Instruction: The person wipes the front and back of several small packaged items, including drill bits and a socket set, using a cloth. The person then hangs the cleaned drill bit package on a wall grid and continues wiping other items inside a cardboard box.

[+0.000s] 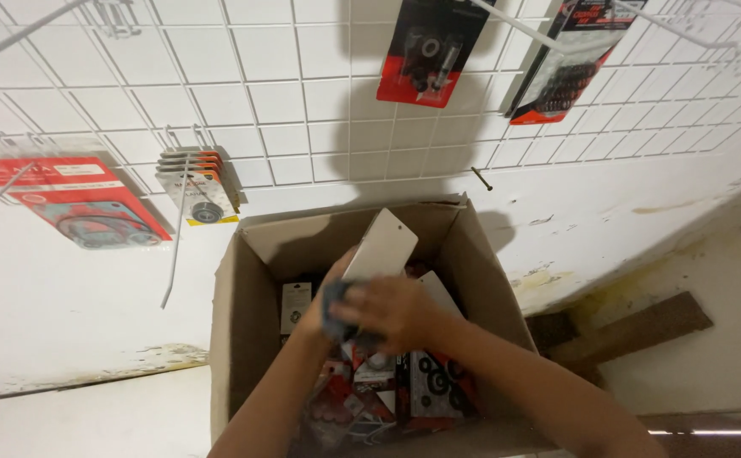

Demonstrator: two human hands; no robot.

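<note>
**Wiping a card pack over the open box**

Nearest the camera, both forearms reach in from the bottom edge and meet above an open cardboard box (235, 339). The right hand (400, 312) lies across the middle, fingers curled and pressed down on a dark grey cloth (337, 307), which bunches out from its left side. The left hand (330, 288) is mostly hidden behind the cloth and the right hand; it appears to grip the lower end of a pale card pack (381, 246), but how its fingers close cannot be told. The card pack stands tilted, its plain back toward the camera, rising up and away from the hands with a small hanging hole near its top.

Judging by the pose, the step in hand is wiping the pack's lower part with the cloth while the other hand steadies it. A next move would call for keeping the pack firmly held and sliding the cloth toward the upper end without bending the card.

Below and beyond the hands, the box holds more red and black packs (426, 386) with dark rings showing through clear fronts. Farther off, above the hands, a white wire grid (303, 102) on the wall carries hooks with hung packs: a red one (82, 203) far left, a stack of small ones (194, 185) closer in, and two black-and-red ones (426, 55) up right.
</note>
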